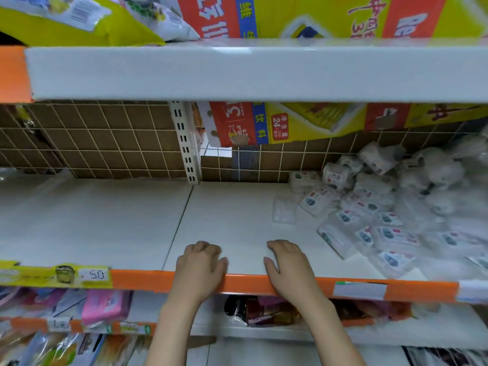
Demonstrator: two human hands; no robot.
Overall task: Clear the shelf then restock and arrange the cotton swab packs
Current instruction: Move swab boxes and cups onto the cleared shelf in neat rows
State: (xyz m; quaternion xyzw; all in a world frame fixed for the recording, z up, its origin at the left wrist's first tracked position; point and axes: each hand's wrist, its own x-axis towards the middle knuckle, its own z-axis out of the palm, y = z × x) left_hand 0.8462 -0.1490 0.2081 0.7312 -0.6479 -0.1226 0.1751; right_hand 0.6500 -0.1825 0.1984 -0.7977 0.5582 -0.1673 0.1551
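A white shelf [232, 223] with an orange front lip runs across the middle of the head view. A loose heap of clear cotton swab packs [380, 215] with small printed labels lies on its right part, and one pack [284, 210] sits apart at the heap's left edge. My left hand [200, 268] rests on the shelf's front edge, fingers bent over the board and holding nothing. My right hand [287, 265] rests beside it the same way, a hand's width to the right. Both hands are left of the heap and touch no pack.
Another white shelf [237, 72] hangs close overhead, carrying yellow and red cartons. A slotted upright [186, 143] and a wire grid back the shelf. A yellow price strip [66, 274] marks the left front. Lower shelves hold pink and dark packets.
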